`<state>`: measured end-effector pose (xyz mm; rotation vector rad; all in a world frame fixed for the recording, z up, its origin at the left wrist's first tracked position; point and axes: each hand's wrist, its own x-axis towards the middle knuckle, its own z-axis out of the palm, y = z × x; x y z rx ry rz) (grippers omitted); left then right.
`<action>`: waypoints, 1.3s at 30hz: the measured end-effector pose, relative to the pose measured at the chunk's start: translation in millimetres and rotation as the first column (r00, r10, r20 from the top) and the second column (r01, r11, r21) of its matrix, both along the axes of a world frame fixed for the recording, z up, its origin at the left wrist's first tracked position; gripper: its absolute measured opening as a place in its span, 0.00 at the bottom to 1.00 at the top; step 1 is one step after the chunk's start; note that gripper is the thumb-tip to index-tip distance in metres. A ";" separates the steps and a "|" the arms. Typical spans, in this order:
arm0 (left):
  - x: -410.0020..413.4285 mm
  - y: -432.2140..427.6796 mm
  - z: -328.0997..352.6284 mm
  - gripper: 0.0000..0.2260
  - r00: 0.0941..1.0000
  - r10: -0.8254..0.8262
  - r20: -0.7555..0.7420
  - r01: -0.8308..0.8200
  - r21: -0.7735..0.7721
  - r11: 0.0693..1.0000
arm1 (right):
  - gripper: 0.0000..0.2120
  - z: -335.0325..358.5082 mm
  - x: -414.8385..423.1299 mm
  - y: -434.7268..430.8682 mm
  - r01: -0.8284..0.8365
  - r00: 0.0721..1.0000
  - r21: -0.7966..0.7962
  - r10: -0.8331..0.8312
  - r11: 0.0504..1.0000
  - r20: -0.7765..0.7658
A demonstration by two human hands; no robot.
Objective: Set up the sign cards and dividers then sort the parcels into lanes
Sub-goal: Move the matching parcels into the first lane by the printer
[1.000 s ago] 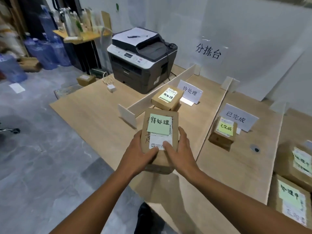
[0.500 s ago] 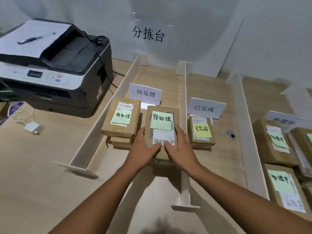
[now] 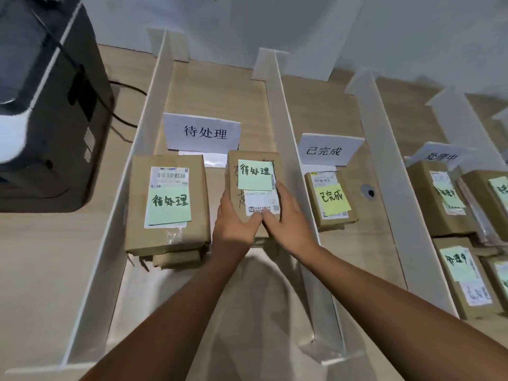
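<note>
Handling: small brown cardboard parcel (image 3: 254, 171) looks stiff and light; best held by its side edges, clear of the note | Look: green handwritten sticky note (image 3: 254, 174) over a white label | Hands: left hand (image 3: 233, 231) and right hand (image 3: 288, 224) both clasp its near end | Place: leftmost lane, before the white sign card (image 3: 203, 132), beside stacked brown parcels (image 3: 167, 204).

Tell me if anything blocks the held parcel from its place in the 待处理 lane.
Nothing visible does. The left hand and right hand hold the parcel inside that lane, beside the stacked parcels and just in front of the sign card.
</note>
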<state>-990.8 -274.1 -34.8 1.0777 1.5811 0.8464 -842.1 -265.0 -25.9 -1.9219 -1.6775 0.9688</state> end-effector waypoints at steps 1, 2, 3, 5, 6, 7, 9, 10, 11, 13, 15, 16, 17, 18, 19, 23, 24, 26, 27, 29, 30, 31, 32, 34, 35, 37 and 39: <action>-0.1 -0.1 1.2 0.33 1.000 -0.004 0.009 0.004 -0.008 1.000 | 0.34 0.0 0.6 0.0 -0.005 1.000 -0.009 0.005 1.000 -0.007; 0.1 -1.2 3.2 0.32 1.000 -0.014 0.022 0.014 -0.008 1.000 | 0.34 1.2 1.8 -0.1 -0.014 1.000 -0.024 0.014 1.000 -0.015; 0.9 -3.2 5.7 0.32 1.000 -0.022 0.004 0.022 0.000 1.000 | 0.34 3.6 3.3 -1.6 -0.019 1.000 -0.040 0.019 0.999 -0.020; 4.2 -9.6 14.1 0.32 0.983 -0.028 -0.184 0.039 0.057 0.998 | 0.35 10.8 7.1 -6.0 0.000 0.999 -0.062 -0.002 0.998 -0.032; 6.7 -14.2 20.8 0.32 0.957 -0.031 -0.289 0.066 0.113 0.991 | 0.35 16.2 9.0 -8.5 0.021 0.998 -0.062 -0.025 0.998 -0.055; 9.5 -18.3 29.6 0.32 0.937 -0.024 -0.349 0.089 0.171 0.981 | 0.35 23.1 11.1 -11.3 0.046 0.995 -0.053 -0.051 0.998 -0.090; 16.5 -23.9 49.3 0.31 0.920 -0.018 -0.391 0.124 0.248 0.961 | 0.33 41.4 17.8 -18.3 0.091 0.983 -0.019 -0.093 0.996 -0.156; 21.2 -24.9 57.8 0.29 0.915 -0.032 -0.403 0.151 0.267 0.952 | 0.33 52.2 23.6 -22.5 0.107 0.981 0.010 -0.104 0.994 -0.164; 27.0 -26.2 66.4 0.28 0.913 -0.054 -0.405 0.180 0.281 0.943 | 0.33 63.7 31.1 -27.7 0.112 0.984 0.050 -0.103 0.992 -0.145; 41.4 -30.3 86.2 0.27 0.910 -0.100 -0.403 0.235 0.301 0.924 | 0.32 87.4 52.8 -40.6 0.099 0.994 0.137 -0.091 0.986 -0.065; 60.1 -35.9 105.8 0.27 0.905 -0.159 -0.395 0.297 0.317 0.901 | 0.31 109.4 84.5 -56.6 0.084 0.996 0.210 -0.091 0.974 0.020; 71.4 -39.3 113.1 0.27 0.898 -0.200 -0.392 0.339 0.326 0.883 | 0.31 118.7 103.9 -66.5 0.073 0.992 0.240 -0.095 0.968 0.080; 84.5 -44.0 118.7 0.27 0.886 -0.241 -0.396 0.384 0.335 0.861 | 0.31 126.6 125.7 -78.3 0.062 0.983 0.263 -0.104 0.963 0.151; 99.7 -49.5 123.3 0.26 0.872 -0.275 -0.405 0.423 0.341 0.840 | 0.31 133.0 149.3 -91.7 0.056 0.969 0.279 -0.119 0.959 0.215; 116.8 -56.7 126.9 0.25 0.861 -0.299 -0.412 0.450 0.342 0.825 | 0.31 138.6 174.1 -107.4 0.064 0.955 0.284 -0.141 0.957 0.259; 209.8 -111.2 140.0 0.27 0.795 -0.450 -0.407 0.582 0.303 0.755 | 0.30 156.8 278.4 -195.0 0.218 0.895 0.286 -0.308 0.933 0.322; 239.0 -128.8 144.4 0.28 0.759 -0.500 -0.417 0.634 0.297 0.714 | 0.30 162.4 304.5 -222.1 0.272 0.875 0.285 -0.360 0.919 0.324; 300.0 -163.9 157.2 0.28 0.695 -0.575 -0.432 0.713 0.308 0.630 | 0.29 174.1 356.3 -278.8 0.346 0.832 0.320 -0.446 0.882 0.329; 331.9 -181.7 165.1 0.28 0.665 -0.602 -0.442 0.743 0.316 0.590 | 0.29 179.9 382.0 -307.8 0.372 0.809 0.351 -0.486 0.859 0.331; 394.8 -217.7 180.7 0.28 0.615 -0.639 -0.462 0.787 0.326 0.523 | 0.29 190.7 430.3 -364.9 0.438 0.756 0.399 -0.570 0.805 0.321; 426.1 -237.4 188.1 0.29 0.595 -0.654 -0.466 0.804 0.339 0.489 | 0.29 196.2 453.4 -393.2 0.475 0.723 0.413 -0.612 0.777 0.320; 455.9 -257.3 194.5 0.29 0.578 -0.669 -0.467 0.816 0.349 0.461 | 0.29 200.7 475.6 -420.1 0.503 0.692 0.424 -0.645 0.753 0.323; 485.1 -277.8 199.8 0.29 0.560 -0.682 -0.470 0.828 0.353 0.436 | 0.29 204.2 497.6 -445.9 0.526 0.665 0.434 -0.672 0.731 0.327; 541.3 -318.2 205.8 0.29 0.525 -0.692 -0.496 0.849 0.368 0.380 | 0.30 209.4 539.2 -494.5 0.566 0.621 0.451 -0.717 0.690 0.318; 567.7 -338.2 206.4 0.29 0.510 -0.695 -0.506 0.856 0.380 0.352 | 0.31 211.6 557.8 -517.4 0.587 0.603 0.457 -0.738 0.668 0.304; 614.2 -377.1 205.9 0.30 0.480 -0.716 -0.506 0.870 0.381 0.314 | 0.32 213.9 591.0 -559.6 0.628 0.568 0.461 -0.774 0.627 0.279; 650.0 -410.2 205.1 0.31 0.451 -0.738 -0.502 0.883 0.368 0.290 | 0.32 215.5 619.4 -595.0 0.660 0.545 0.444 -0.793 0.606 0.272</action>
